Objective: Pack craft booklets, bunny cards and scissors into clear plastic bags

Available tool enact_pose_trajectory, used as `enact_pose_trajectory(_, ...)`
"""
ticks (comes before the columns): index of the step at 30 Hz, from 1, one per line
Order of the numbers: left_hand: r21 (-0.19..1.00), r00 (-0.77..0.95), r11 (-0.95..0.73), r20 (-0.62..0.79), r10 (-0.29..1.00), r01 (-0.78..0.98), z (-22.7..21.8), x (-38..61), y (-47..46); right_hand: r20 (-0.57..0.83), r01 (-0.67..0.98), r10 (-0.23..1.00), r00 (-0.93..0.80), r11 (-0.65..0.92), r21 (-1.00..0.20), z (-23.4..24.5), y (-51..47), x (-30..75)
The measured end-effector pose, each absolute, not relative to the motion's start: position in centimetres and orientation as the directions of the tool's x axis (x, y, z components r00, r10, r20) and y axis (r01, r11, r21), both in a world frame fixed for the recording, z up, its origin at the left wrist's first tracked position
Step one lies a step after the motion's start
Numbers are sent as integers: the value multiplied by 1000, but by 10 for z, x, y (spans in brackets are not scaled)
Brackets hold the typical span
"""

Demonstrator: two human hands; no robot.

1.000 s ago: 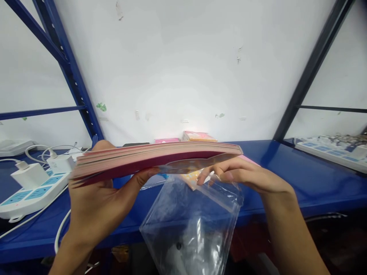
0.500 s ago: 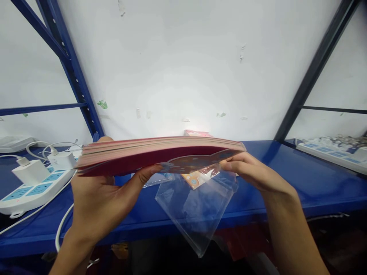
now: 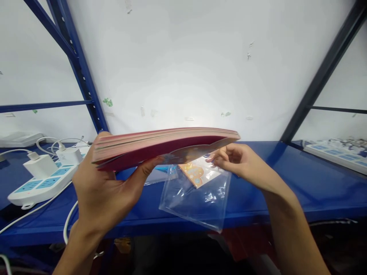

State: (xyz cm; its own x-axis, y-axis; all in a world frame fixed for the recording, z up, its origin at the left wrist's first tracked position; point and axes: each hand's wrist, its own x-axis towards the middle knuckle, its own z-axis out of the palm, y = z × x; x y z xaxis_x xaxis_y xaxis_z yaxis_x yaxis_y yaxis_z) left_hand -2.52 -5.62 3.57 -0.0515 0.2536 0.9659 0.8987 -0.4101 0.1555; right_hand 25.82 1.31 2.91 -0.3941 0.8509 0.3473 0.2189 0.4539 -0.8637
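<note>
My left hand (image 3: 106, 187) grips a thick stack of thin red-and-pink booklets or cards (image 3: 169, 147) from the left end, thumb pressed on the near underside. The stack is held level above the table, seen edge-on. To its right, my right hand (image 3: 237, 160) has its fingers curled at the upper rim of a clear plastic bag (image 3: 195, 206). The bag hangs down over the table's front edge. Behind or through the bag shows an orange-and-white printed card (image 3: 196, 173); whether it lies inside the bag I cannot tell.
On the left, a white power strip (image 3: 48, 183) carries white charger plugs (image 3: 41, 166) with trailing cables. A second power strip (image 3: 338, 154) lies at far right. Blue shelf posts (image 3: 83, 72) stand at left. The blue tabletop (image 3: 286, 183) meets a white wall at the back.
The bag has swung up and flattened out, its lower corner now higher. My right fingers have dropped slightly away from the stack's right end. The view has shifted a little to the left.
</note>
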Motion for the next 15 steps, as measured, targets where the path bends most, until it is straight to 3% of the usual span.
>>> enact_pose_trajectory(7,321,-240,-374,939,246,870,36,-19,-62,387,340,833,-396,525,-780,36,2,260)
enact_pose_trajectory(15,267,-188,-383,955,231,885,38,-22,-59,355,415,836,-419,524,-744,40,-5,259)
